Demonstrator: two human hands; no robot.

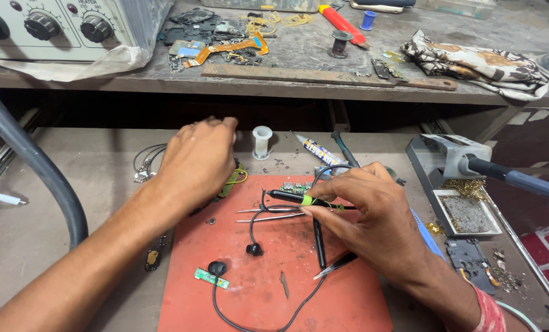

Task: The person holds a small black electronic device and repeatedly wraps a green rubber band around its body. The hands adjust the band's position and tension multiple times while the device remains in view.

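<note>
My right hand (372, 212) grips a black soldering pen with a green band (293, 198), its tip pointing left over the red mat (274, 289). Metal tweezers (268, 214) lie on the mat just under the pen. A small green circuit board (296, 186) sits at the mat's far edge. My left hand (197, 160) reaches over the mat's upper left corner, its fingers curled by a white spool (262, 141); what it holds is hidden. A black earphone with its cable (254, 249) lies in the middle of the mat.
A soldering iron stand with a sponge tray (465, 212) sits to the right. A glue tube (317, 150) lies behind the mat. A thick black hose (28, 160) curves on the left. The upper shelf holds a control unit (59, 27), phone parts and a cloth (477, 61).
</note>
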